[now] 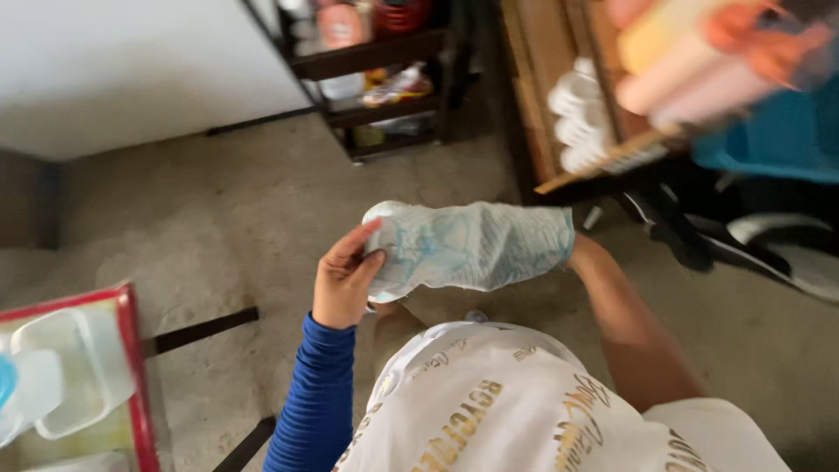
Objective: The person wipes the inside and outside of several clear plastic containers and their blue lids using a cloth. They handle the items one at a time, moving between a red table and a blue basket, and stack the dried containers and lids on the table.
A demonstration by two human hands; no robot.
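White printed shirt (524, 402) lay nearest the lens, filling the lower middle of the view. Left hand (345, 280), in a blue ribbed sleeve (315, 393), had its grip closed on the rounded end of a pale blue-and-white patterned sock (472, 245), thumb on top, fingers beneath. The sock was held level above the floor (218, 201), just in front of the chest. Right hand was inside the sock, hidden up to the wrist; its grip could not be told. Bare right forearm (629, 332) ran down to the shirt. A clear plastic tub (74, 367) sat on a red-edged desk (131, 350) at lower left. Dark shelf unit (384, 87) stood beyond, blurred.
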